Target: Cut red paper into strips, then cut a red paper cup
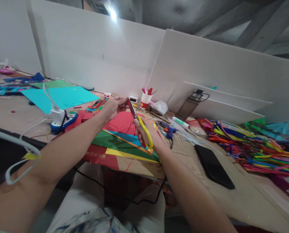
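Observation:
Yellow-handled scissors [145,129] are in my right hand [139,132], whose fingers are wrapped round the handles. Their blades point up and away, with the tips close to the fingers of my left hand [114,107]. That hand pinches a small red piece of paper [128,101] at the blade tips; most of it is hidden by fingers and blades. Below both hands lies a stack of coloured sheets, with a red sheet [121,121] on top and a green sheet [100,138] and a yellow sheet [117,152] sticking out beneath.
A black phone [214,166], a blue glue gun [170,130], a glue stick [180,122] and a bottle [189,105] are on the right, before piled pipe cleaners [263,149]. A paper cup [146,99] of pens stands behind. A power strip [63,123] and turquoise sheet [61,97] lie left.

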